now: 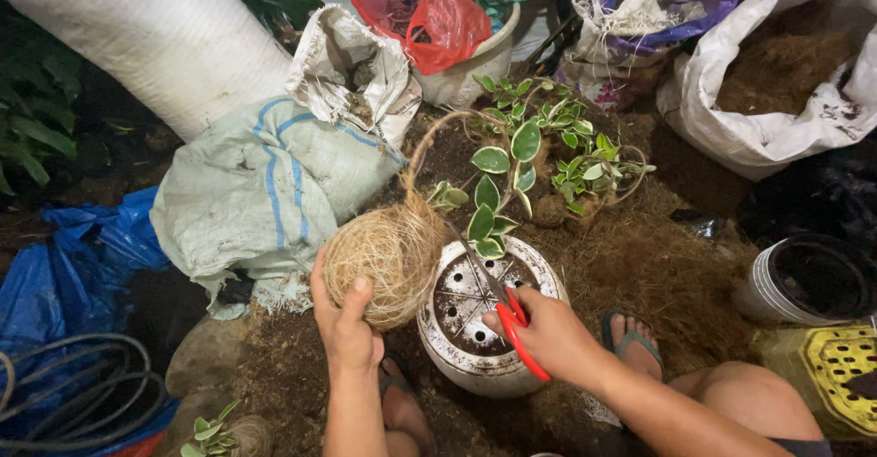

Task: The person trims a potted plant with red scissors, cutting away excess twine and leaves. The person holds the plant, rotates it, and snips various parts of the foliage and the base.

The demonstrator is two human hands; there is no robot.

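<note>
Scissors (pixel 512 322) with red handles are gripped in the right hand (pixel 548 334), the fingers closed through the loops and the blades pointing up and away from that hand toward the stem of a small leafy plant (pixel 493 206). Whether the blades are parted cannot be told. A ball of coconut fibre (pixel 388 256) is clasped by the left hand (pixel 347 325), thumb pressed against its front and fingers wrapped behind; the ball sits just above that hand and touches the rim of an upturned white perforated pot (pixel 475 315), which lies between the two hands. A thin brown stem arches up from the ball toward more foliage beyond.

Judged from this position, the wrong stem or a healthy leaf could be cut, since the blade tips lie among closely packed leaves. The fibre ball could be loosened or crushed if the left hand squeezes harder. The left thumb is near the blade's path, so a slip off the rounded pot could bring the edge against it. Bare feet in sandals (pixel 630 338) lie just below the right hand and could be struck if the scissors are dropped.
</note>
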